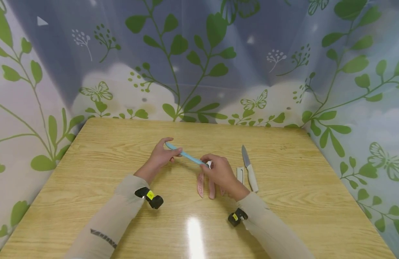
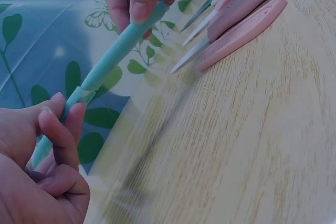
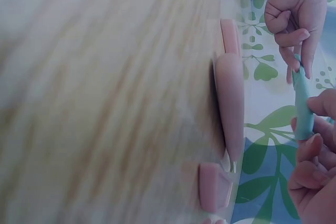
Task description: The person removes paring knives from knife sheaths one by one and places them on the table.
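Note:
Above the table, both hands hold a light blue knife (image 1: 190,157), its blade end inside a matching blue sheath (image 2: 44,149). My left hand (image 1: 162,154) pinches the sheath between thumb and fingers. At the other end my right hand (image 1: 221,172) grips the knife's handle (image 2: 122,50). The blade itself is hidden within the sheath. Below the right hand lie a pink sheath (image 1: 200,186) with cut-out marks and a pink-handled knife (image 1: 212,189). Another pink sheath (image 3: 211,186) is partly covered by the right hand in the head view.
To the right of the right hand, a white sheath (image 1: 240,175) lies beside a white-handled knife (image 1: 252,178), whose bare blade points to the far side. The wooden table (image 1: 121,133) ends at a leaf-patterned curtain (image 1: 193,72) at the back and sides.

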`<state>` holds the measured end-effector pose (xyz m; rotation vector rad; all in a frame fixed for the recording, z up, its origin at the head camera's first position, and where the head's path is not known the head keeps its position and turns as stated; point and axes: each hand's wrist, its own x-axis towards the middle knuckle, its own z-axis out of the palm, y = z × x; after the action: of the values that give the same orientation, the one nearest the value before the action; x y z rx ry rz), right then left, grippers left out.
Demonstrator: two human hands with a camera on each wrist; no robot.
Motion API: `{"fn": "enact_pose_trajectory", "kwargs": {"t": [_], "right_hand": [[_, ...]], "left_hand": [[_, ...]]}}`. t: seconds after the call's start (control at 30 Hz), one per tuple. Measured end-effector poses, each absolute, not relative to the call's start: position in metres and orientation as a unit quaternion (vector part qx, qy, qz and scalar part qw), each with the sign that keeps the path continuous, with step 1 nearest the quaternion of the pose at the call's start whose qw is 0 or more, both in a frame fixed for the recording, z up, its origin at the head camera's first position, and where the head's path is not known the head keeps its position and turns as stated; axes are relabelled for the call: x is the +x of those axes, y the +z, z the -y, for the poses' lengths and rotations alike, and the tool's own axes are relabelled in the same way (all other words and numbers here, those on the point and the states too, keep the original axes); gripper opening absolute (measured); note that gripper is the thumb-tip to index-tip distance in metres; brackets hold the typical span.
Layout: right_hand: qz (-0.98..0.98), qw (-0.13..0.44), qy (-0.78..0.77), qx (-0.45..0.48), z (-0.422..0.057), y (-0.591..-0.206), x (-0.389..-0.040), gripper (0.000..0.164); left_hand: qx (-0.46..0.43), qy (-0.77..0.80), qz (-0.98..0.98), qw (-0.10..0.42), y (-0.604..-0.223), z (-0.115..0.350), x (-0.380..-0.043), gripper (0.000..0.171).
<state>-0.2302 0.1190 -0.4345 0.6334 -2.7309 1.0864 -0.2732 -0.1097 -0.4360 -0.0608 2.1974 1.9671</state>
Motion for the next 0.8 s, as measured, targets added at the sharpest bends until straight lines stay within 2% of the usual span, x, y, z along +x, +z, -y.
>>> {"fn": "enact_pose_trajectory", "kwargs": {"t": [0.1, 0.17, 0.53, 0.8], "right_hand": [[0.898, 0.083, 0.379, 0.207, -0.1198, -0.4356, -0.2303, 0.011], [0.893, 0.090, 0.391, 0.201, -0.1202, -0.4361, -0.2306, 0.009], [0.882, 0.083, 0.416, 0.203, -0.1217, -0.4352, -0.2309, 0.025], [0.882, 0.112, 0.405, 0.213, -0.1232, -0.4345, -0.2295, 0.034]], "left_hand": [[-0.022, 0.665, -0.741, 0.095, -0.4367, 0.1114, -0.2723, 0.062], [-0.031, 0.675, -0.731, 0.096, -0.4369, 0.1120, -0.2721, 0.060], [-0.051, 0.695, -0.709, 0.105, -0.4362, 0.1130, -0.2718, 0.066], [-0.058, 0.692, -0.709, 0.126, -0.4376, 0.1161, -0.2714, 0.070]]}}
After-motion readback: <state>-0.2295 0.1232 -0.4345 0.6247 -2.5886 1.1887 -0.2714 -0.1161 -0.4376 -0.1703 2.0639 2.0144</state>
